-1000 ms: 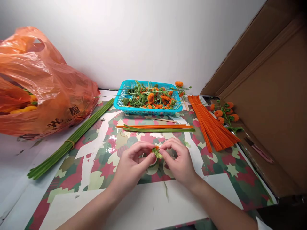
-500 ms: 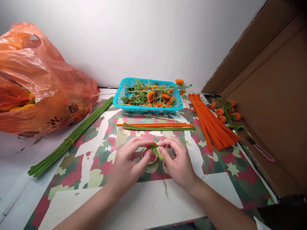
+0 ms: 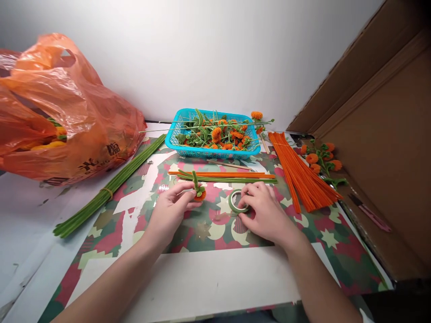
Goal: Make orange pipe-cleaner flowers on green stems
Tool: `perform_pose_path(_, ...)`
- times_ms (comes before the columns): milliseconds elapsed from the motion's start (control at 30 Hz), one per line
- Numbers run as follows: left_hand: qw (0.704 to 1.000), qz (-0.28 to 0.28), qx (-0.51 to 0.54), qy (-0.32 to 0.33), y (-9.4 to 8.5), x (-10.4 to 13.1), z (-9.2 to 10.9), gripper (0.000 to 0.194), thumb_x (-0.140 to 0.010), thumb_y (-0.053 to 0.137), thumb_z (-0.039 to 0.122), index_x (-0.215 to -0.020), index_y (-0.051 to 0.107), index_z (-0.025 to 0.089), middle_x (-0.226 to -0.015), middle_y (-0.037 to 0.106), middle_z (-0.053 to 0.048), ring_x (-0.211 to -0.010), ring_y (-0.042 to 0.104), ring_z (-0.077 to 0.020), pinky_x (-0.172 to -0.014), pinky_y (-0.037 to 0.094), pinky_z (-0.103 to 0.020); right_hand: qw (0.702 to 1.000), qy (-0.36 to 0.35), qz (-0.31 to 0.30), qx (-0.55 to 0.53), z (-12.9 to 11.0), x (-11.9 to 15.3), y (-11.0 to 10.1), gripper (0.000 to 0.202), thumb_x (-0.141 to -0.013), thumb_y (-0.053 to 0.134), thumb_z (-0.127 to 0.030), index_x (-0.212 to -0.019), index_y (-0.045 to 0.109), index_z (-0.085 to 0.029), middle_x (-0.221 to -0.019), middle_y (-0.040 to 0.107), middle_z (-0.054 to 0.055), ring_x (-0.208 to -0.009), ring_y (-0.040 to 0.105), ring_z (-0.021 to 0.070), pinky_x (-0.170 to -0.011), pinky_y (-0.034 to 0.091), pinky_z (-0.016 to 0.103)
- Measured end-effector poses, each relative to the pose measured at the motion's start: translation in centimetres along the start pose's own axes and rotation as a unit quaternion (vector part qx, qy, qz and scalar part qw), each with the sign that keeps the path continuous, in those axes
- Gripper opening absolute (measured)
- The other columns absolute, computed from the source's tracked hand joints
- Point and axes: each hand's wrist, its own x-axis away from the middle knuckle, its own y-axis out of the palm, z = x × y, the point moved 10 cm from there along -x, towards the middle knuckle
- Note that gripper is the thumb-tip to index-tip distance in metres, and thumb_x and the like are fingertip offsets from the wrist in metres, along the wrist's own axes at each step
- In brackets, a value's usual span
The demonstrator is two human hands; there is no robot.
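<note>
Left hand (image 3: 168,206) has its fingers pinched on a little orange flower (image 3: 200,194) with a green stem poking up, just above the patterned surface (image 3: 202,229). Right hand's (image 3: 266,208) fingers are curled partway open around the edge of a green tape roll (image 3: 237,201), gripping it I think, though the fingertips are kinda hidden. Orange and green strips (image 3: 225,176) lie just behind, blue basket (image 3: 218,154) beyond them.

gap between hands (image 3: 170,213), sticks (image 3: 225,176), basket (image 3: 215,154) beyond
</note>
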Motion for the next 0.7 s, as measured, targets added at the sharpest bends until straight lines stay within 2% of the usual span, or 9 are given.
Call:
perform_pose_path(100, 1.000, -0.019, 0.004, 0.024, 0.7, 0.2, 0.7, 0.027, -0.072, 0.072, 0.040, -0.089, 0.070, 0.019, -0.105, 0.066, -0.005, -0.086, 0.066, -0.0190, -0.072, 0.058, -0.027, 1.000, 0.017, 0.009, -0.011, 0.2, 0.0, -0.6, 0.018, -0.069, 0.071, -0.016, -0.082, 0.059, -0.023, -0.100, 0.061, 0.005, -0.098, 0.049, 0.0266, -0.089, 0.039, 0.051)
perform_pose_path(167, 0.999, -0.029, 0.005, 0.037, 1.2, 0.2, 1.0, 0.028, -0.070, 0.073, 0.040, -0.088, 0.070, 0.018, -0.104, 0.066, -0.006, -0.088, 0.066, -0.0198, -0.071, 0.059, -0.028, 0.999, -0.009, 0.015, -0.036, -0.8, 0.0, -0.3, 0.026, -0.071, 0.073, -0.021, -0.094, 0.061, -0.024, -0.110, 0.060, 0.006, -0.104, 0.047, 0.0274, -0.091, 0.039, 0.050)
perform_pose_path(233, 0.998, -0.041, -0.002, 0.043, 1.5, 0.3, 1.1, 0.028, -0.070, 0.074, 0.040, -0.086, 0.069, 0.017, -0.099, 0.067, -0.005, -0.087, 0.066, -0.0198, -0.071, 0.059, -0.028, 0.997, -0.049, 0.017, -0.052, -2.1, 0.0, 0.6, 0.023, -0.077, 0.070, -0.025, -0.100, 0.063, -0.026, -0.115, 0.059, 0.006, -0.108, 0.046, 0.0268, -0.094, 0.037, 0.048)
perform_pose_path(300, 0.997, -0.059, -0.016, 0.051, 1.9, 0.3, 1.1, 0.026, -0.071, 0.073, 0.040, -0.084, 0.069, 0.018, -0.092, 0.067, -0.004, -0.085, 0.066, -0.0194, -0.071, 0.059, -0.029, 0.996, -0.077, 0.013, -0.052, -3.2, 0.1, 1.7, 0.006, -0.086, 0.062, -0.023, -0.090, 0.065, -0.025, -0.112, 0.060, 0.005, -0.109, 0.047, 0.0249, -0.096, 0.035, 0.046)
perform_pose_path(367, 0.995, -0.071, -0.032, 0.061, 2.1, 0.3, 1.1, 0.024, -0.072, 0.072, 0.040, -0.082, 0.068, 0.019, -0.090, 0.067, -0.003, -0.084, 0.066, -0.0195, -0.071, 0.059, -0.029, 0.995, -0.073, 0.012, -0.074, -3.3, 0.0, 2.3, 0.013, -0.090, 0.055, -0.017, -0.082, 0.064, -0.023, -0.108, 0.063, 0.004, -0.108, 0.048, 0.0229, -0.095, 0.035, 0.044)
perform_pose_path(467, 0.994, -0.081, -0.049, 0.057, 2.3, 0.4, 0.8, 0.023, -0.071, 0.071, 0.039, -0.083, 0.069, 0.019, -0.087, 0.068, -0.003, -0.081, 0.067, -0.0200, -0.072, 0.059, -0.032, 0.986, -0.054, 0.004, -0.155, -3.1, -0.2, 2.5, 0.015, -0.089, 0.054, -0.011, -0.081, 0.061, -0.022, -0.095, 0.067, 0.001, -0.103, 0.051, 0.0200, -0.094, 0.036, 0.041)
perform_pose_path(567, 0.992, -0.103, -0.060, 0.046, 2.8, 0.6, 0.6, 0.022, -0.070, 0.069, 0.035, -0.085, 0.072, 0.019, -0.097, 0.068, -0.006, -0.089, 0.067, -0.0230, -0.075, 0.059, -0.034, 0.979, -0.017, 0.038, -0.202, -2.3, -0.4, 1.6, 0.015, -0.088, 0.056, -0.011, -0.079, 0.061, -0.022, -0.081, 0.066, 0.000, -0.090, 0.055, 0.0183, -0.089, 0.038, 0.040)
perform_pose_path(700, 0.983, -0.151, -0.092, 0.048, 3.9, 1.1, 0.5, 0.023, -0.069, 0.067, 0.029, -0.089, 0.074, 0.019, -0.114, 0.064, -0.009, -0.099, 0.066, -0.0261, -0.080, 0.058, -0.035, 0.973, -0.001, 0.093, -0.213, -1.7, -0.4, 0.9, 0.012, -0.087, 0.059, -0.016, -0.077, 0.062, -0.021, -0.078, 0.066, 0.001, -0.083, 0.056, 0.0182, -0.082, 0.039, 0.038)
